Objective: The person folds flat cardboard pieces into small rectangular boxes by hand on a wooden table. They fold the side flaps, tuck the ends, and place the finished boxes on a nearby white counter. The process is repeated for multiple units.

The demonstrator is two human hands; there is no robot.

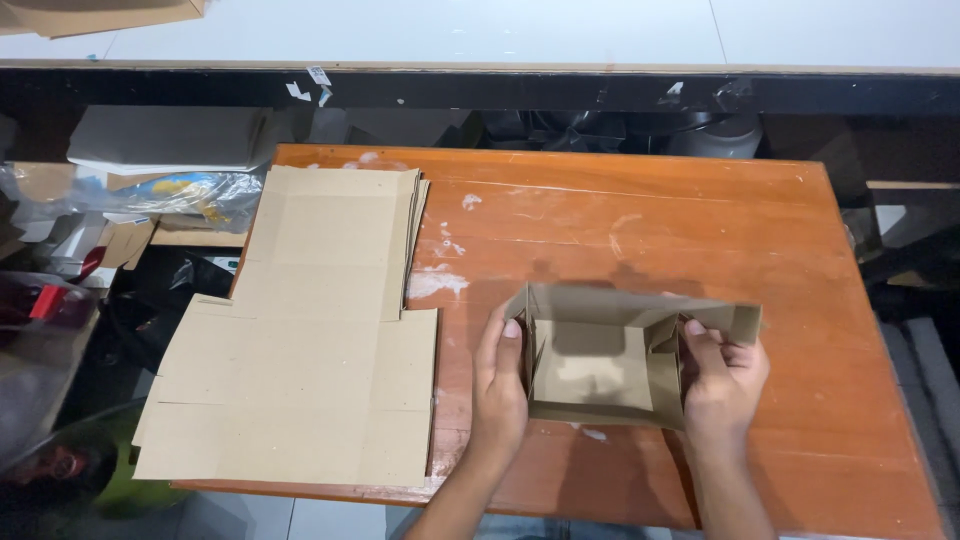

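Holding half-folded box edges, left hand, right hand

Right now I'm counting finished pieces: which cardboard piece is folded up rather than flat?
The cardboard box between the left hand and right hand; the flat cardboard stack lies unfolded.

Flat cardboard stack lies left of the half-folded box — both on the table.

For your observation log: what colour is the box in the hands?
Plain brown box, head view.
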